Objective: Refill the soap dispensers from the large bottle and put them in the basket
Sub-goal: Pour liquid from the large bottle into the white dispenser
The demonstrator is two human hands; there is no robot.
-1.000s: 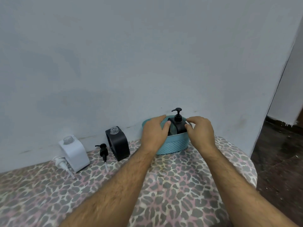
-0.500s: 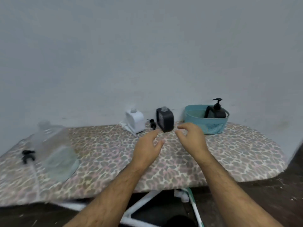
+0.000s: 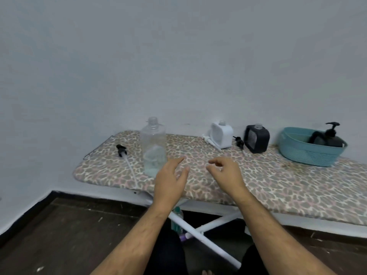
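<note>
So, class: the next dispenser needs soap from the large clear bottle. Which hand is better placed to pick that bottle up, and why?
The left hand. It hovers open right beside the large clear bottle, while the right hand is farther away.

three dispensers [image 3: 221,134], one large bottle [image 3: 153,145], one basket [image 3: 294,147], three loose pumps [image 3: 121,150]

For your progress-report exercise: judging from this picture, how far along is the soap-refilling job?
Done: one black dispenser with its pump on sits in the teal basket. In hand: nothing; left hand and right hand hover empty near the large bottle. Left: the white dispenser and square black dispenser stand uncapped.
</note>
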